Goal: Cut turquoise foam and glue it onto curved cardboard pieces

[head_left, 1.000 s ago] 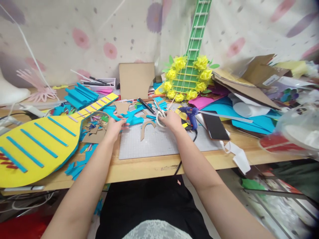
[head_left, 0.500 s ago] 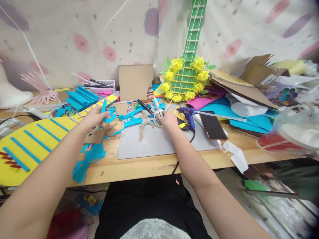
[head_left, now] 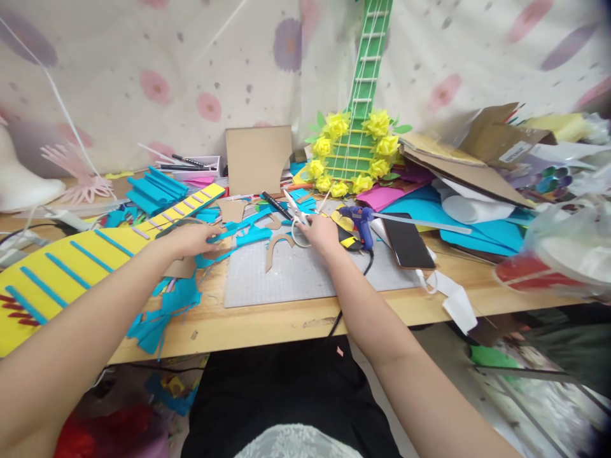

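Observation:
My left hand (head_left: 193, 238) reaches low over the scraps, its fingers closed at the end of a blue strip (head_left: 229, 232) of craft sheet. In my right hand (head_left: 319, 233) is a pair of white-handled scissors (head_left: 300, 233), with its blades pointing away from me. The scissors are over the back of a grey cutting mat (head_left: 252, 286). A curved cardboard piece (head_left: 270, 252) lies on the mat, left of the scissors. More blue scraps (head_left: 179, 299) hang near the table's front edge. A black pen (head_left: 275, 205) lies behind the scissors.
Right of the scissors are a blue glue gun (head_left: 363, 226) and a black phone (head_left: 409, 243). A green paper guitar (head_left: 356, 149) with yellow flowers stands at the back. A yellow striped piece (head_left: 62, 273) lies left. Cardboard and coloured sheets (head_left: 477, 226) pile up right.
My left hand has moved slightly right and lower, to the blue strips; the blue piece that stood up at its fingers no longer shows there. My right hand stays on the scissors.

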A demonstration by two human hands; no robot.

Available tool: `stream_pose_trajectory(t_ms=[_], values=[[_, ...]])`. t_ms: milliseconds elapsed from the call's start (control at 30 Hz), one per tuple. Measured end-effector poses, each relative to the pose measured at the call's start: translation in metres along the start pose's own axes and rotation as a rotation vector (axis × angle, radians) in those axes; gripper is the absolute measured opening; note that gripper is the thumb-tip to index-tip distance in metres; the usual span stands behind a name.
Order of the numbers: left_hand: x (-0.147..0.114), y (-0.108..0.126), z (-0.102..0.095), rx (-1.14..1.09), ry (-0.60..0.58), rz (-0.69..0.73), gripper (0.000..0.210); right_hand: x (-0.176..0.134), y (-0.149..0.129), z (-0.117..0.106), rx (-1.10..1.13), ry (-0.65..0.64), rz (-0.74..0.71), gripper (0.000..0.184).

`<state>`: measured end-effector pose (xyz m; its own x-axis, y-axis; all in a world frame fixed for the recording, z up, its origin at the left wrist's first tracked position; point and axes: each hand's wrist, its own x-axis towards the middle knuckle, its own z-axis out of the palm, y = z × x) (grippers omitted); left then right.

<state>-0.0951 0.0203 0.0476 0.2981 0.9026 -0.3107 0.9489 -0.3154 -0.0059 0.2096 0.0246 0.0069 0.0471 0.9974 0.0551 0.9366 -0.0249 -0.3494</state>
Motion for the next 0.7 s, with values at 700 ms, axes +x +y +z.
stream_pose_trajectory(t_ms=[700], values=[[0.017, 0.064, -0.004, -0.064, 0.48, -0.13, 0.043, 0.017, 0.02, 0.006, 0.225, -0.004, -0.03, 0.033]])
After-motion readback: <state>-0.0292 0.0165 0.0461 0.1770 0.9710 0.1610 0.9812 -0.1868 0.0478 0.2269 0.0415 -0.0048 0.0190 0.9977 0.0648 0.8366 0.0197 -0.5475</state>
